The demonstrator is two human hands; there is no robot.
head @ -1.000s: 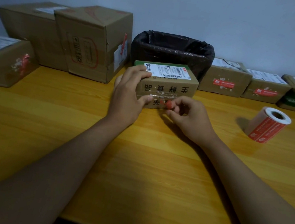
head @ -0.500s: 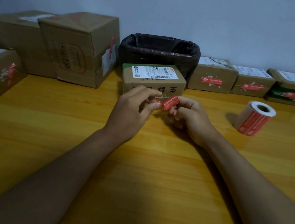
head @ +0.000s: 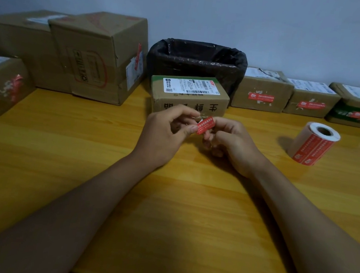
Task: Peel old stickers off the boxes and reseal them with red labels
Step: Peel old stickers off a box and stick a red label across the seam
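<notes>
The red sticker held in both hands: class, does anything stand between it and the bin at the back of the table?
Yes. The small box sits directly between the red sticker, pinched by the left hand and right hand, and the black-lined bin. The sticker would have to pass over the box.

Single head-worn view, forward and down, close over table (head: pixel 38 154)

Looks like small parcel packing corner: many cardboard boxes (head: pixel 98 57) w/ shipping labels along plain wall (head: pixel 211 9), label roll (head: pixel 314 143), black-lined bin (head: pixel 196 59), wooden table (head: pixel 61 149).
</notes>
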